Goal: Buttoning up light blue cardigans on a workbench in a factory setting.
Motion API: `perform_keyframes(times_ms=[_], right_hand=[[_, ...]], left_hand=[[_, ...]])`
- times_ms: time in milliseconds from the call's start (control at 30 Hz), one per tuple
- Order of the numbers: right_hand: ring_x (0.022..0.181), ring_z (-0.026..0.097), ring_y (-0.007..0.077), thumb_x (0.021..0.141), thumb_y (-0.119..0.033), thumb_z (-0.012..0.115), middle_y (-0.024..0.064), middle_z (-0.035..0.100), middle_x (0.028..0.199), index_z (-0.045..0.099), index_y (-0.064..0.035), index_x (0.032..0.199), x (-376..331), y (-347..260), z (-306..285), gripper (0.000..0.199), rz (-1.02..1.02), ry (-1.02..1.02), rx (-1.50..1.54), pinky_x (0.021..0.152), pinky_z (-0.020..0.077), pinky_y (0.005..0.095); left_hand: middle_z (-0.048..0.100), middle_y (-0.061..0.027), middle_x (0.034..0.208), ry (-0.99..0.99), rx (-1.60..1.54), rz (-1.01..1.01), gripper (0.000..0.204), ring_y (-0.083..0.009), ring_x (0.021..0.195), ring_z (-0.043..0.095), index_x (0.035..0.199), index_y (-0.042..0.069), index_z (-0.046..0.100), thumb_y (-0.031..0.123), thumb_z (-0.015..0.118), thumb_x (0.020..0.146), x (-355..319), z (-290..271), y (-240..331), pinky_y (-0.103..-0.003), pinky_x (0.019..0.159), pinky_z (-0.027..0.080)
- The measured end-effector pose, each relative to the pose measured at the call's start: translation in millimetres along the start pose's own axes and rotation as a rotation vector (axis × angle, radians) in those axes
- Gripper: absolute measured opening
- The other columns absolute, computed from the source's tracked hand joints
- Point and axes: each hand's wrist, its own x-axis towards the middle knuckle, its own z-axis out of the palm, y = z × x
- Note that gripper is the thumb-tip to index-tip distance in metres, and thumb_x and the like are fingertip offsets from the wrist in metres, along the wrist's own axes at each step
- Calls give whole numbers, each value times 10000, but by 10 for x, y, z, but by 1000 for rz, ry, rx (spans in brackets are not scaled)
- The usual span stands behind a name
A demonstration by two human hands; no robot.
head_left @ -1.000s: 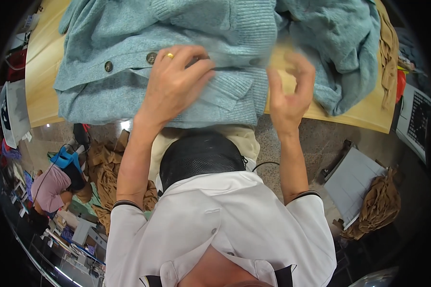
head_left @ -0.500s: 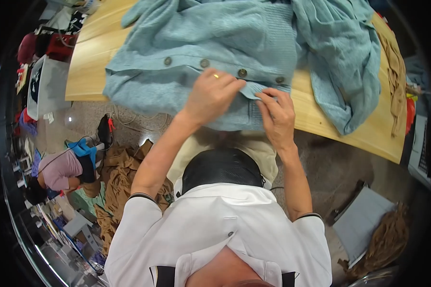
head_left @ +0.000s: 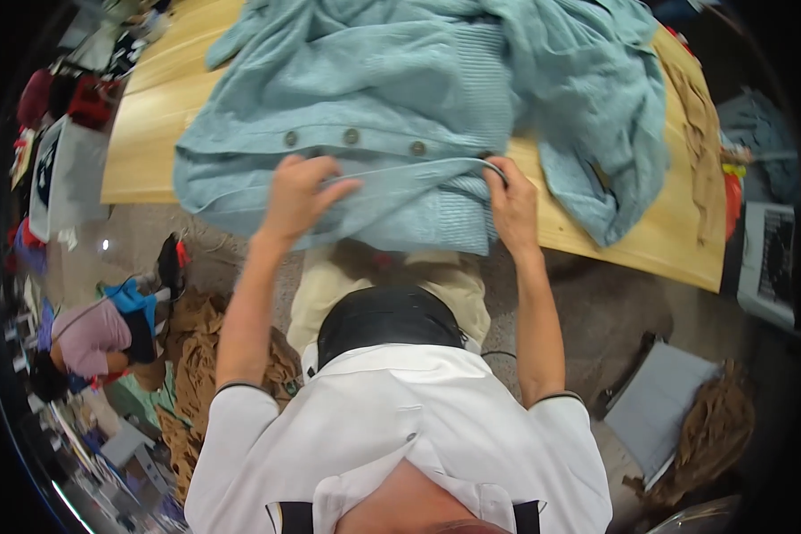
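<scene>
A pale blue-green knitted cardigan (head_left: 383,80) lies on the table, its front band with dark round buttons running across. My right hand (head_left: 514,209) pinches the end of the cardigan's loose front edge, beside the ribbed hem, and lifts it slightly. The strip stretches leftward from there in a shallow fold. My left hand (head_left: 301,200) is over the left part of the band, just under a button, with its thumb apart from the fingers. It is slightly blurred, and its fingertips are partly hidden.
The wooden table (head_left: 142,151) ends just before my waist. Brown knitwear (head_left: 696,151) lies along its right side. A grey chair (head_left: 659,400) holds a brown garment at lower right. On the left are a grey bin (head_left: 76,178), brown fabric (head_left: 200,365) and a bending person (head_left: 93,334).
My left hand has moved left along the cardigan, away from my right hand, its thumb now spread. The right hand still pinches the edge. The whole view has shifted slightly.
</scene>
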Motion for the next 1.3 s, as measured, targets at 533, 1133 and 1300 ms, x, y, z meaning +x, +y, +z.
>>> perform_keyframes(times_ms=[533, 1133, 1300], right_hand=[[1072, 652, 374, 927, -46, 733, 197, 637, 1208, 726, -26, 1075, 135, -26, 89, 150, -333, 168, -142, 904, 532, 445], [831, 672, 322, 888, -22, 751, 151, 620, 963, 733, -24, 1090, -43, 15, 55, 203, -317, 171, -94, 713, 536, 394], [864, 621, 46, 1050, -136, 666, -18, 725, 984, 738, 2, 1082, -14, 9, -117, 158, 213, -7, 530, 776, 499, 241]], left_hand=[[712, -106, 875, 322, -48, -168, 160, -207, 770, 661, 1022, 26, 743, 96, 819, 900, 0, -749, -405, -328, 706, 505], [692, -41, 1098, 94, -197, 298, 311, -260, 1096, 645, 1166, 96, 705, 111, 787, 866, 773, 1052, 926, -416, 955, 443], [678, -13, 968, 114, -187, 336, 204, -237, 944, 646, 1009, 114, 700, 90, 775, 820, 755, 1081, 956, -388, 843, 477]])
